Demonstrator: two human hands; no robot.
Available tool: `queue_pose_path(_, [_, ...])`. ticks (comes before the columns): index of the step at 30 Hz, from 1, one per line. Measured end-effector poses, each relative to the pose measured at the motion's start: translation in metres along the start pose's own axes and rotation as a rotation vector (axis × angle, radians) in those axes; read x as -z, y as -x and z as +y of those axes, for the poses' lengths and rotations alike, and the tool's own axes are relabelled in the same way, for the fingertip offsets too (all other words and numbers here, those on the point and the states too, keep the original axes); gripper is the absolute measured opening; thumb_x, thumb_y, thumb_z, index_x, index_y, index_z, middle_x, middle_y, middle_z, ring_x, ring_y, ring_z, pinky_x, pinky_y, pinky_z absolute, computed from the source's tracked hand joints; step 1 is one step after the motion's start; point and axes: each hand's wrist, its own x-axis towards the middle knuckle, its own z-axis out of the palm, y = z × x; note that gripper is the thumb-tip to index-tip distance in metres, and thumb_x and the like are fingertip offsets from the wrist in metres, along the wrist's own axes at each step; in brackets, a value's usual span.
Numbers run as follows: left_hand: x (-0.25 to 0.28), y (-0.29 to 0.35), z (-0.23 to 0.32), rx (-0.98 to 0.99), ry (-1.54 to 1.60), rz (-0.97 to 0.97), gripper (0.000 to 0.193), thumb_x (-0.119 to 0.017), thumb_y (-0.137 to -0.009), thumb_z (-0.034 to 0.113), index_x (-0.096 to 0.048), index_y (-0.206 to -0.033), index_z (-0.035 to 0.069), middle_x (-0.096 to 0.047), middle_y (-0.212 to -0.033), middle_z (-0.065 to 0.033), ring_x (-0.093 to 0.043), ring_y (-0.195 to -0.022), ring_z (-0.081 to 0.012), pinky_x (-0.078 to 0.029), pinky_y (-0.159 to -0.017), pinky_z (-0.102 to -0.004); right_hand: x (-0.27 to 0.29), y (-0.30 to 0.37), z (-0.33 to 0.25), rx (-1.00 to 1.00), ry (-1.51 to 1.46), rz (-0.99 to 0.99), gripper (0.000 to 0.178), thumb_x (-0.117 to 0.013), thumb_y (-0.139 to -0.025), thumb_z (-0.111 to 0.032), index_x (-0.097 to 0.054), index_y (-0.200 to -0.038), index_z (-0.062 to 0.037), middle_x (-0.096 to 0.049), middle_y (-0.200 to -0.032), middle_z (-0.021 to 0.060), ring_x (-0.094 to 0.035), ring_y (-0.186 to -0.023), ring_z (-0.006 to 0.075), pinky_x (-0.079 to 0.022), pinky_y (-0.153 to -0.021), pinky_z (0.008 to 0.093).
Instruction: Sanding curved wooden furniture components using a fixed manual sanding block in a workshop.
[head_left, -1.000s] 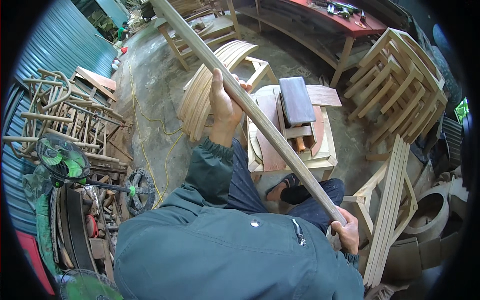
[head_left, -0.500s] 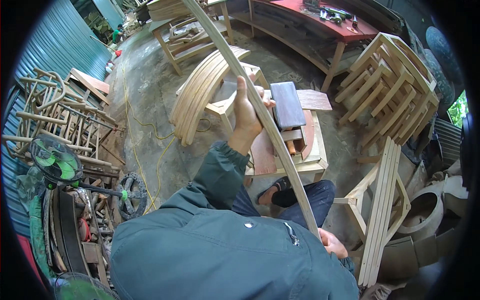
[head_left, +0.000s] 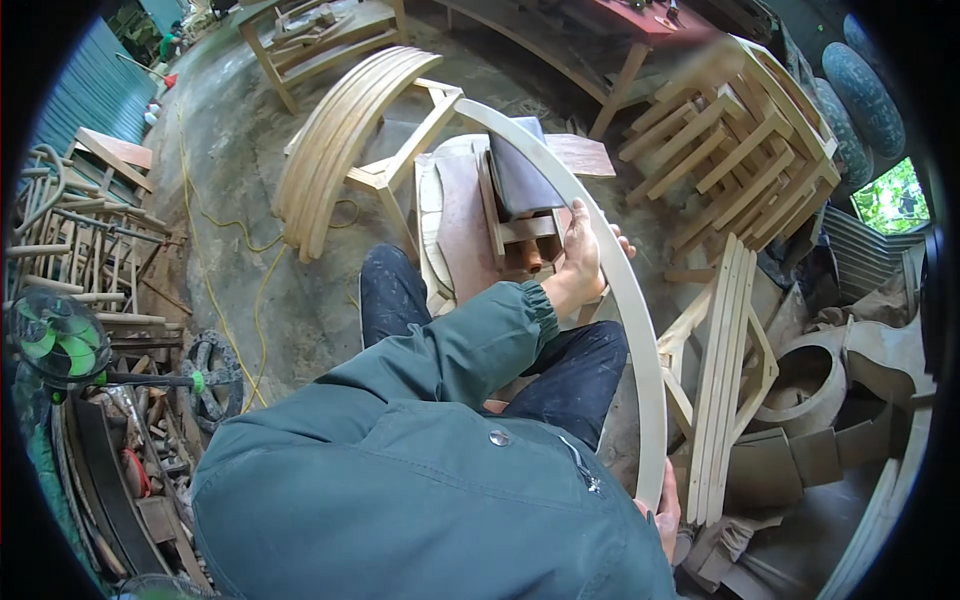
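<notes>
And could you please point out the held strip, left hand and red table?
Held strip (head_left: 643, 350), head view: its lower half.
Left hand (head_left: 577, 260), head view: just below the thumb.
Red table (head_left: 626, 15), head view: its top surface.

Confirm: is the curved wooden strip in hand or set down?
In hand: the left hand grips the strip partway along, the right hand its lower end. Cannot tell whether its far end touches anything.

At the far left, a black pedestal fan with green blades (head_left: 60, 345) is standing near brown wooden scraps (head_left: 160, 520). A thin yellow cord (head_left: 243, 248) is snaking across the grey concrete floor (head_left: 235, 130), well apart from a red-topped wooden table (head_left: 640, 20). A teal corrugated wall (head_left: 85, 95) is rising at upper left. Green foliage (head_left: 893, 195) is showing through a bright opening at right.
</notes>
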Motion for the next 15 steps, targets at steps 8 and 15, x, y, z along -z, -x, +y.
queue_pose_path(8, [0.005, -0.022, 0.027, 0.08, -0.207, -0.106, 0.054, -0.047, -0.107, 0.059, -0.043, -0.128, 0.009, -0.059, -0.098, -0.0133, -0.066, -0.082, -0.0295, -0.061, -0.076, -0.0537, -0.037, -0.021, -0.015, -0.106, -0.137, 0.042, 0.083, -0.07, -0.09, -0.002, -0.032, -0.164, -0.0086, -0.063, -0.134, 0.0087, -0.063, -0.082, 0.0157, -0.053, -0.071, 0.0308])
queue_pose_path(15, [0.015, -0.022, 0.068, -0.909, -1.537, 0.151, 0.094, -0.062, -0.099, 0.046, -0.012, -0.163, -0.002, -0.035, -0.154, -0.0305, -0.037, -0.144, -0.0437, -0.029, -0.118, -0.0605, -0.033, -0.03, 0.025, 0.086, 0.482, 0.161, 0.081, -0.078, -0.085, -0.008, -0.041, -0.157, -0.0075, -0.07, -0.124, 0.0272, -0.073, -0.103, 0.0378, -0.055, -0.094, 0.0428])
